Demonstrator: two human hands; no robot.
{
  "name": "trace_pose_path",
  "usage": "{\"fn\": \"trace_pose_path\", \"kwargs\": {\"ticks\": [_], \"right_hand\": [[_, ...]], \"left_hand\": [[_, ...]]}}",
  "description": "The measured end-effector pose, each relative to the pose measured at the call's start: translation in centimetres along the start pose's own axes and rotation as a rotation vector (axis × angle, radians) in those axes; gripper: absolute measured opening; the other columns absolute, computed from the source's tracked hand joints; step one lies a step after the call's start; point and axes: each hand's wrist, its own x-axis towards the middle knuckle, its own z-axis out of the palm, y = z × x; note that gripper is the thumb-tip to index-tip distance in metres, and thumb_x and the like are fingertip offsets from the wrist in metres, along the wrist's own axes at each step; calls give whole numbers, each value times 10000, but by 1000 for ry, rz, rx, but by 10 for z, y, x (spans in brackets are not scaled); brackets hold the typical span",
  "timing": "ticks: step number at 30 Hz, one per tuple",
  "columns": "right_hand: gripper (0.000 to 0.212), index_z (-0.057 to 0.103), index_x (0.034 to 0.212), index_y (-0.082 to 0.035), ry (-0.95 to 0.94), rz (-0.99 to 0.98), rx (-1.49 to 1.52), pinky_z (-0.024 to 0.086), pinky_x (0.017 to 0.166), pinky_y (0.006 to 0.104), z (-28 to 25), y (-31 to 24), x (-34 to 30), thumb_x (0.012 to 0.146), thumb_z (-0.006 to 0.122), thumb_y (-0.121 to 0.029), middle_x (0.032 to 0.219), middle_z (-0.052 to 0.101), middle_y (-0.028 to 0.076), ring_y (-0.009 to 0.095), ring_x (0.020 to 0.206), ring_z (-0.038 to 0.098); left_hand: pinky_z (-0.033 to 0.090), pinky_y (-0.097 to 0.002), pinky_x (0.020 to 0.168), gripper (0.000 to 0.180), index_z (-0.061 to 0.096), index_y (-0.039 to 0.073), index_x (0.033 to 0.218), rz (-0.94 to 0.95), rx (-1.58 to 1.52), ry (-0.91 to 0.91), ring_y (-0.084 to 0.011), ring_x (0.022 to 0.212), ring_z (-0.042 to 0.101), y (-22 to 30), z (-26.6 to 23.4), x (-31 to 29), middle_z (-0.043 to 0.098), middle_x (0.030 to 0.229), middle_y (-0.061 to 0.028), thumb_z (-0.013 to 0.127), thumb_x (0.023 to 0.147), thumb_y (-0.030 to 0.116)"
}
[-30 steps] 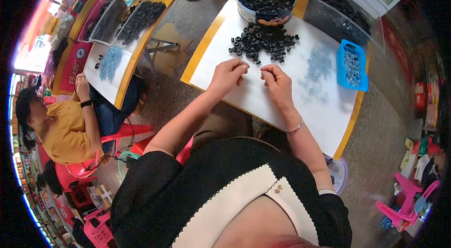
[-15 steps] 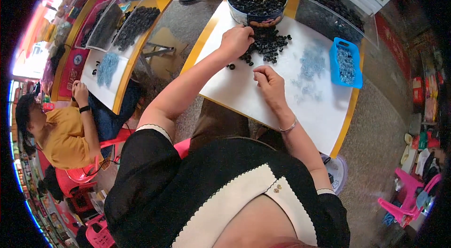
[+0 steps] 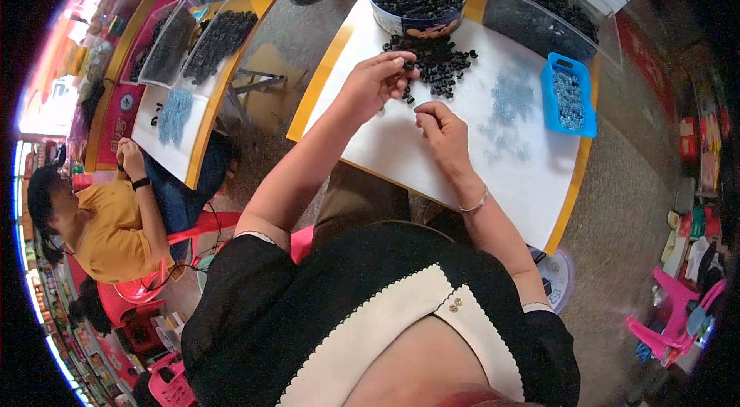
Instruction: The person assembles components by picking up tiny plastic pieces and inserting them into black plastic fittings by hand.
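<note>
My left hand (image 3: 368, 88) is raised just left of a loose pile of small black ring-like parts (image 3: 441, 68), with a small black part (image 3: 408, 65) pinched between thumb and finger. Closer to me, my right hand (image 3: 447, 142) is closed, thumb against the curled fingers. Whatever those fingertips hold, if anything, is too small to make out. A round tin (image 3: 420, 24) full of the same black parts stands behind the pile. To the right, small clear bluish pieces (image 3: 512, 95) lie scattered on the white table top (image 3: 501, 191).
A blue basket (image 3: 589, 110) of clear pieces stands at the table's right edge. Behind it is a clear bin (image 3: 539, 29) of black parts. At left, a person in a yellow top (image 3: 116, 230) sits at another table (image 3: 202, 133) bearing bins and bluish pieces. A pink stool (image 3: 678, 314) is at right.
My left hand has drawn back from the black pile toward me and turned, now showing a black part at its fingertips. My right hand has barely moved.
</note>
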Motion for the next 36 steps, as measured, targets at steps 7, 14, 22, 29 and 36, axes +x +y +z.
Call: {"fn": "trace_pose_path", "kwargs": {"ticks": [7, 14, 22, 29, 36], "right_hand": [[132, 643, 953, -29, 64, 0, 141, 454, 598, 219, 0, -7, 1, 883, 562, -106, 783, 622, 15, 67, 678, 543], [133, 630, 994, -28, 71, -66, 130, 458, 660, 233, 12, -36, -14, 886, 571, -79, 825, 621, 12, 78, 729, 542], [202, 621, 1033, -27, 57, -300, -125, 487, 688, 298, 11, -47, -35, 834, 587, -35, 888, 591, 105, 203, 769, 598], [186, 614, 1024, -23, 75, -244, -127, 466, 688, 255, 0, -29, -69, 847, 568, 12, 890, 568, 80, 147, 775, 575], [103, 620, 937, -7, 347, -189, -535, 464, 699, 279, -67, -16, -103, 843, 579, -22, 847, 597, 99, 188, 768, 579]], "left_hand": [[454, -227, 613, 310, 511, -13, 1225, -28, -324, -110, -134, 730, 541, -15, -5, -42, 616, 962, -124, 490, 959, 147], [496, -246, 695, 256, 573, -11, 1138, 32, -298, -10, -128, 793, 585, -26, -1, -63, 622, 951, -87, 579, 887, 39], [506, -284, 751, 247, 590, -3, 1098, -21, -157, 60, -165, 842, 611, -47, 12, -78, 630, 1000, -92, 617, 855, 32], [511, -268, 751, 255, 581, -9, 1108, -170, -250, -59, -147, 857, 608, -78, 10, -91, 626, 998, -82, 622, 864, 52], [513, -253, 732, 256, 584, -13, 1101, -220, -131, 25, -137, 803, 595, -79, 12, -89, 614, 952, -64, 634, 857, 47]]}}
